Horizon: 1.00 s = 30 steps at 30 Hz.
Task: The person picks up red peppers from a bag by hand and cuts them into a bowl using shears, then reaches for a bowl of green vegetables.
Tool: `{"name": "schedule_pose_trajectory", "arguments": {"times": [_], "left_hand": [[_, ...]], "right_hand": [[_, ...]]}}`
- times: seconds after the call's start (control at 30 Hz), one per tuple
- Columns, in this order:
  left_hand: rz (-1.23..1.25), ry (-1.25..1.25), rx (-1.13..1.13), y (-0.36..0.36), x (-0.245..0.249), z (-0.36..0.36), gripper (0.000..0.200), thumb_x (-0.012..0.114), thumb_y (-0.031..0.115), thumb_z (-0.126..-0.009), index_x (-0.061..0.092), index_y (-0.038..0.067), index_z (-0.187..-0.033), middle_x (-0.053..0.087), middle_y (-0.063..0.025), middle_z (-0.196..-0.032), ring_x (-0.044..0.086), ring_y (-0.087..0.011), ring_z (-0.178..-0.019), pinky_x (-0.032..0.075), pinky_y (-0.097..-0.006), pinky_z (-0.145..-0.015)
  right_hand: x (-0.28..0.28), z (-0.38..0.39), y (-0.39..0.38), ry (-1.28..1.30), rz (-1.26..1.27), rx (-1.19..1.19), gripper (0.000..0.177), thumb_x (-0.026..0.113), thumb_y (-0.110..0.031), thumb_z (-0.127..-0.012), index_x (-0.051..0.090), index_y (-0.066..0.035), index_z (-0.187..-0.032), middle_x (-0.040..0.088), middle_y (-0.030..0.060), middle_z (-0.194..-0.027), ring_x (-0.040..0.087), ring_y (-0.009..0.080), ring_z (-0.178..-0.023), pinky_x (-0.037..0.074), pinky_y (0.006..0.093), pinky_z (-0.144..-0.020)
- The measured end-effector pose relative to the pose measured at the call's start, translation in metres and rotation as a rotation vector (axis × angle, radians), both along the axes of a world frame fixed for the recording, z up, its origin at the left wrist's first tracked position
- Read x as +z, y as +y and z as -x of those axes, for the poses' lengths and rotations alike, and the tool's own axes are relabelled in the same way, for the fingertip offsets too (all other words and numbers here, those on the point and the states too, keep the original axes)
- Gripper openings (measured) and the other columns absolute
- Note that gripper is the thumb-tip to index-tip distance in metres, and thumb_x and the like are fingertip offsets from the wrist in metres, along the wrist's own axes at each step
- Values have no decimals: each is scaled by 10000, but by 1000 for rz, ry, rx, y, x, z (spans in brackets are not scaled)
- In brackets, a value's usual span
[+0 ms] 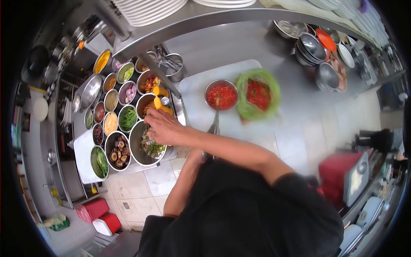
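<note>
My right hand [162, 126] reaches over the rim of a large steel pot [136, 147] of chopped greens and onion. Its fingers are curled together, and what they hold is too small to tell. My left hand [198, 156] lies under my right forearm, its fingers hidden, close to a dark metal utensil [214, 126]. Beyond the forearm, a steel bowl of chopped red chili [221, 95] sits on a white cutting board [197, 85]. Beside it is a green plastic bag [272, 95] with red chilies inside.
Tubs of mushrooms [120, 152], cut greens [128, 118] and other ingredients crowd the left side. A steel shelf edge [205, 16] with stacked plates [147, 9] spans the top. Stacked metal bowls [310, 49] stand at the upper right. A red bin [338, 173] is on the right.
</note>
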<state>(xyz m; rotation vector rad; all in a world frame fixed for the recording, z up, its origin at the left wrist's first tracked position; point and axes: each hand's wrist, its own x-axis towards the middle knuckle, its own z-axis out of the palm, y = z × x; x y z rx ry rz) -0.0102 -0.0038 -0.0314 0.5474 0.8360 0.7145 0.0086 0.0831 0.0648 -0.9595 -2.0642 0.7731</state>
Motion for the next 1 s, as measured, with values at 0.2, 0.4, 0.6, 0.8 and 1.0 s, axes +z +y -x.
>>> {"name": "schedule_pose_trajectory", "arguments": {"times": [0.2,0.4,0.6,0.8,1.0], "left_hand": [[-13,148,-130,10,25,-2,252,631,227,-844,601,-24,-840,605,-141,-659,590,-233,-522,475,-325,-445],[56,196,-151,17,34,-6,254,621,209,-809,588,-42,-790,592,-146,-626,568,-226,-497,470,-324,-441],[25,221,-143,17,34,-8,252,626,208,-807,594,-41,-794,598,-147,-631,577,-221,-494,484,-331,-446],[46,243,-112,13,42,-13,263,643,220,-795,602,-40,-797,605,-145,-637,584,-218,-499,490,-332,-447],[27,224,-111,11,38,-13,262,647,221,-792,602,-38,-799,606,-144,-635,583,-223,-498,490,-322,-457]], "right_hand": [[-8,-97,12,4,-18,-372,252,708,-180,-798,670,-114,-1038,611,90,-959,590,284,-929,476,403,-803],[-84,-285,34,-391,356,-1018,154,636,-134,-754,746,-159,-858,680,152,-995,656,326,-910,529,414,-804],[-93,-299,61,-591,283,-990,208,612,-256,-803,723,-96,-877,682,174,-911,652,359,-868,524,447,-769],[-85,-286,84,-729,462,-965,314,649,-214,-786,673,-55,-1056,652,161,-1095,619,346,-1063,520,435,-871],[-83,-285,95,-801,531,-897,358,637,-225,-774,664,-43,-1082,651,175,-1141,631,318,-1075,516,415,-892]]}}
